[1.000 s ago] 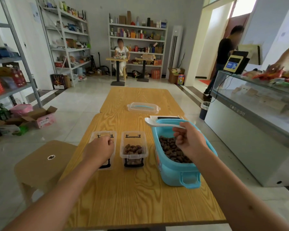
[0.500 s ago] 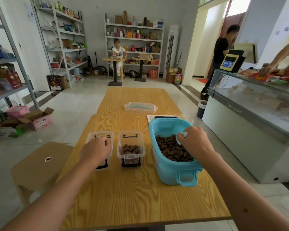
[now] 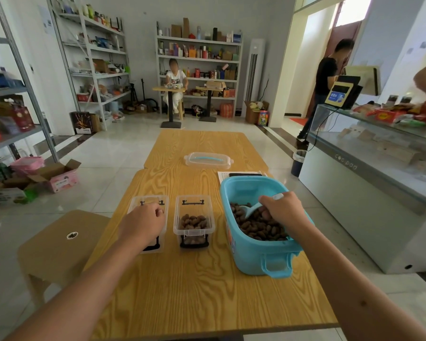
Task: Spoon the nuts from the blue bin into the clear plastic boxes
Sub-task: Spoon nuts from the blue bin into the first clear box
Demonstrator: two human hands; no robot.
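Note:
The blue bin (image 3: pixel 253 257) stands at the right of the wooden table (image 3: pixel 194 291), holding brown nuts (image 3: pixel 253 228). My right hand (image 3: pixel 284 211) reaches into the bin, shut on a pale scoop (image 3: pixel 252 208) whose bowl digs into the nuts. Two clear plastic boxes sit left of the bin. The middle box (image 3: pixel 194 221) holds a layer of nuts. My left hand (image 3: pixel 143 223) rests closed on the left box (image 3: pixel 149 201), covering most of it; its contents are hidden.
The bin's clear lid (image 3: pixel 208 160) lies farther back on the table, with a paper sheet (image 3: pixel 241 174) behind the bin. A wooden stool (image 3: pixel 57 244) stands at the left, a glass counter (image 3: pixel 369 173) at the right. People sit and stand in the background.
My right hand lowered the scoop from above the bin's far rim down into the nuts. My left hand stayed on the left box.

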